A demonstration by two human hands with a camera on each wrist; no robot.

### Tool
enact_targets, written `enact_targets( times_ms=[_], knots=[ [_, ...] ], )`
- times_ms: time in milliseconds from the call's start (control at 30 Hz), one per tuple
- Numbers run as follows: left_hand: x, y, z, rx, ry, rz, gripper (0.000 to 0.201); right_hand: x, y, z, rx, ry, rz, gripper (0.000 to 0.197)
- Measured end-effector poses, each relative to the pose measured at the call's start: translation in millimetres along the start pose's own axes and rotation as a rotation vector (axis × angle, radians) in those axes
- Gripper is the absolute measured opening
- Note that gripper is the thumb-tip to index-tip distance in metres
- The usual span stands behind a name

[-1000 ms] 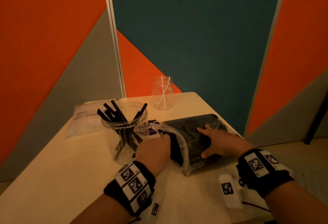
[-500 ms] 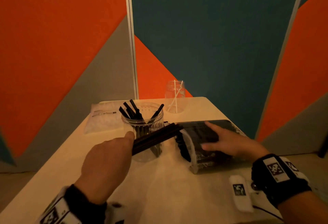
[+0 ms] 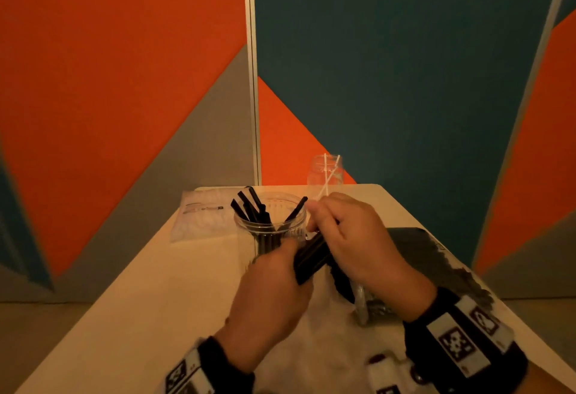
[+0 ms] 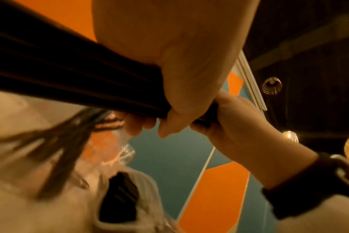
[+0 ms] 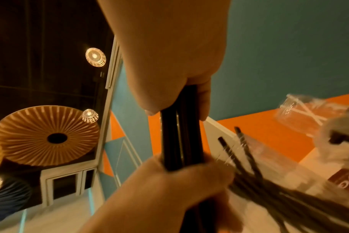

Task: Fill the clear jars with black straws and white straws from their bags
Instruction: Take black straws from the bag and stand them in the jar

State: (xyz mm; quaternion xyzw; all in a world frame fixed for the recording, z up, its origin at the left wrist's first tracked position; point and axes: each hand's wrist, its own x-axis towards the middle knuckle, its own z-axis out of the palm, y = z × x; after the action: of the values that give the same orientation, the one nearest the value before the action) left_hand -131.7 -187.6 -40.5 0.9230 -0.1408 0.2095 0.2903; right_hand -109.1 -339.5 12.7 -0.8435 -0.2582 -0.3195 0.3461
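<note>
My left hand (image 3: 280, 275) grips the near end of a bundle of black straws (image 3: 311, 256), held just above the table. My right hand (image 3: 330, 225) grips the bundle's far end, right beside the wide clear jar (image 3: 271, 222), which holds several black straws. In the right wrist view the bundle (image 5: 181, 134) runs between both hands. The open bag of black straws (image 3: 430, 256) lies to the right. A small clear jar (image 3: 325, 172) with two white straws stands at the back. The bag of white straws (image 3: 202, 216) lies at the back left.
The pale table (image 3: 156, 300) narrows toward the back and ends at orange, grey and teal wall panels. A small white tagged device (image 3: 386, 372) lies near the front edge by my right wrist. The table's right edge runs close behind the black bag.
My left hand pulled a bundle of black straws out of the bag and brought it up beside the wide jar. My right hand left the bag and took hold of the bundle's far end.
</note>
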Motion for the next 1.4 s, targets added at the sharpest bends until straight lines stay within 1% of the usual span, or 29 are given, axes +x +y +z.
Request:
enact_targets(
  times_ms=[33, 67, 133, 167, 200, 233, 267, 333, 367, 400, 433, 467, 533, 567, 633, 733, 800, 867, 900, 933, 1033, 1133, 1200, 1233, 1267, 1300, 1333, 1367, 1400],
  knots=[
    [1.7, 2.5, 4.2, -0.08, -0.005, -0.01, 0.037, 1.7, -5.3, 4.2, -0.006, -0.028, -0.029, 0.042],
    [3.9, 3.8, 6.9, -0.149, -0.004, -0.025, 0.038, 3.8, -9.3, 6.2, 0.04, -0.032, -0.036, 0.045],
    [9.0, -0.2, 5.7, -0.284, 0.037, -0.087, 0.036, 12.5, -10.0, 4.6, 0.228, 0.053, 0.018, 0.052],
    [11.8, -4.8, 2.1, -0.355, 0.064, -0.127, 0.03, 18.2, -6.2, 3.2, 0.286, 0.121, 0.059, 0.049],
    [15.5, -9.3, -2.8, -0.42, 0.087, -0.167, 0.025, 23.9, 0.2, 2.6, 0.281, 0.17, 0.094, 0.042],
    [19.7, -13.7, -9.5, -0.478, 0.11, -0.2, 0.024, 28.2, 7.9, 4.0, 0.216, 0.172, 0.121, 0.032],
    [24.5, -17.1, -17.9, -0.544, 0.146, -0.222, 0.021, 31.2, 15.7, 8.0, 0.11, 0.112, 0.146, 0.023],
    [37.8, -20.5, -37.6, -0.707, 0.246, -0.239, 0.011, 29.1, 30.8, 23.0, -0.114, -0.119, 0.155, 0.013],
    [46.5, -20.5, -47.9, -0.779, 0.291, -0.235, 0.009, 24.5, 38.0, 32.2, -0.199, -0.22, 0.124, 0.017],
    [56.2, -19.1, -57.7, -0.846, 0.328, -0.224, 0.008, 19.4, 44.8, 41.2, -0.244, -0.282, 0.088, 0.023],
    [66.9, -16.7, -66.2, -0.914, 0.364, -0.207, 0.008, 15.4, 49.2, 47.7, -0.245, -0.296, 0.068, 0.027],
    [78.5, -13.3, -73.4, -0.978, 0.402, -0.185, 0.007, 13.7, 51.2, 51.7, -0.223, -0.277, 0.062, 0.029],
    [103.9, -7.3, -81.9, -1.061, 0.491, -0.142, 0.009, 14.6, 54.2, 55.6, -0.196, -0.226, 0.053, 0.027],
    [116.9, -5.1, -83.2, -1.082, 0.537, -0.132, 0.01, 15.7, 54.9, 57.0, -0.201, -0.223, 0.053, 0.026],
    [142.5, -0.8, -80.5, -1.1, 0.62, -0.127, 0.012, 17.9, 55.5, 58.8, -0.213, -0.236, 0.056, 0.026],
    [168.7, -2.6, -62.6, -1.042, 0.703, -0.161, 0.013, 19.1, 56.0, 60.4, -0.186, -0.256, 0.074, 0.027],
    [174.0, -9.1, -43.0, -0.974, 0.667, -0.193, 0.02, 18.0, 56.8, 60.2, -0.177, -0.262, 0.079, 0.027],
    [171.1, -17.7, -24.3, -0.903, 0.551, -0.218, 0.026, 16.5, 58.0, 59.7, -0.169, -0.269, 0.078, 0.029],
    [168.3, -21.2, -18.5, -0.898, 0.511, -0.223, 0.029, 15.8, 58.7, 59.5, -0.162, -0.273, 0.08, 0.031],
    [166.3, -23.8, -15.8, -0.904, 0.499, -0.216, 0.032, 15.4, 59.4, 59.3, -0.16, -0.277, 0.083, 0.033],
    [166.4, -27.5, -22.5, -0.892, 0.551, -0.164, 0.037, 15.1, 60.7, 59.0, -0.166, -0.285, 0.082, 0.037],
    [168.0, -31.5, -36.0, -0.778, 0.605, -0.104, 0.035, 15.9, 60.7, 58.6, -0.183, -0.276, 0.059, 0.034],
    [166.6, -35.9, -40.8, -0.641, 0.609, -0.08, 0.024, 17.6, 60.1, 59.5, -0.209, -0.248, 0.047, 0.03],
    [165.5, -38.5, -41.3, -0.57, 0.582, -0.074, 0.017, 18.5, 59.3, 60.5, -0.218, -0.232, 0.042, 0.027],
    [164.3, -41.2, -40.2, -0.492, 0.515, -0.07, 0.012, 19.3, 58.1, 61.7, -0.221, -0.218, 0.037, 0.025],
    [162.7, -43.7, -37.3, -0.401, 0.403, -0.075, 0.011, 19.9, 57.0, 63.0, -0.224, -0.206, 0.029, 0.023],
    [160.7, -46.8, -32.1, -0.262, 0.25, -0.09, 0.014, 20.4, 56.0, 64.3, -0.234, -0.196, 0.019, 0.021],
    [157.7, -50.2, -26.9, -0.058, 0.095, -0.104, 0.019, 20.7, 55.3, 65.6, -0.245, -0.189, 0.012, 0.019],
    [154.5, -53.3, -22.3, 0.159, -0.008, -0.097, 0.025, 20.9, 54.8, 66.5, -0.251, -0.184, 0.008, 0.018]
  ],
)
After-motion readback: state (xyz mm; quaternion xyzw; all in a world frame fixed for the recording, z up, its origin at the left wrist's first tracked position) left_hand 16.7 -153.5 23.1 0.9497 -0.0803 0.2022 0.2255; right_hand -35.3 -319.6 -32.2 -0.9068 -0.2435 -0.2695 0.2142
